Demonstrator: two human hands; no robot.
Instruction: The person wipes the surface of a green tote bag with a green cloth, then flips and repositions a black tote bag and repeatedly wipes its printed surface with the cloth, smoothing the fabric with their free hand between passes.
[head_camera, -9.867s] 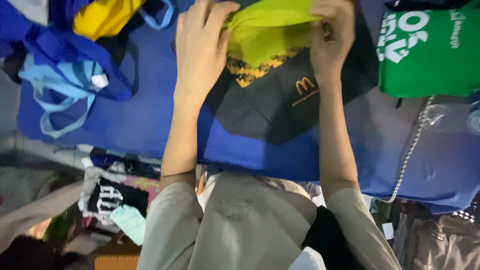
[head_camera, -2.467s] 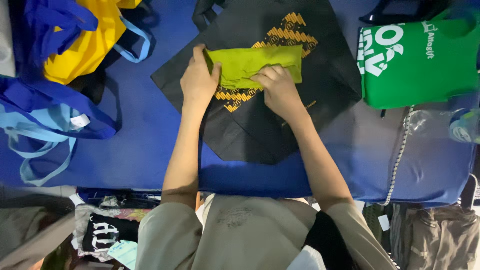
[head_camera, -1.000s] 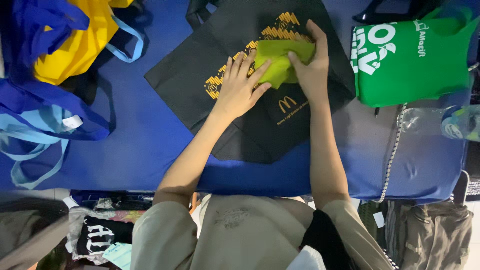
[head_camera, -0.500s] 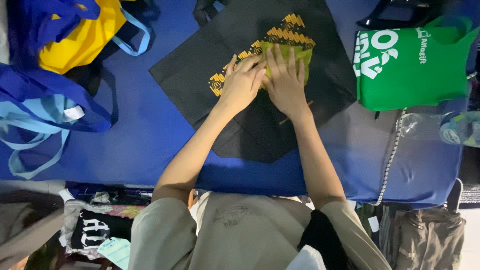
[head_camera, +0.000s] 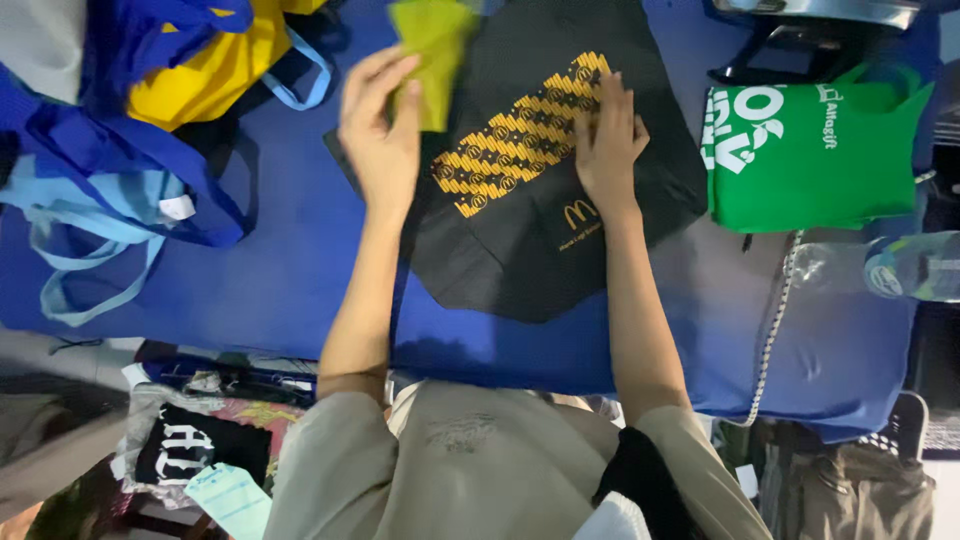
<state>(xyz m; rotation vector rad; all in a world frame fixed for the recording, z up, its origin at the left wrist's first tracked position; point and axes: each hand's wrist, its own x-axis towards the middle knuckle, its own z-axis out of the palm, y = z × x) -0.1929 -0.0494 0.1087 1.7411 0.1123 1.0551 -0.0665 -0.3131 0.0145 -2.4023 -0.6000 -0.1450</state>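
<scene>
Left hand raised over the blue table cover, fingers together and thumb side pinching a folded lime-green bag, blurred, held above the upper left corner of the black bag. Right hand lying flat, fingers spread, pressed on the black bag at the right end of its yellow patterned band, gripping nothing. Black bag spread flat and turned at a slant in the middle of the cover, directly ahead of the body. To the right, just beside it, a green bag with white print; below that a clear plastic bottle on its side. To the left, well apart, a yellow bag among dark blue bags with light blue straps.
</scene>
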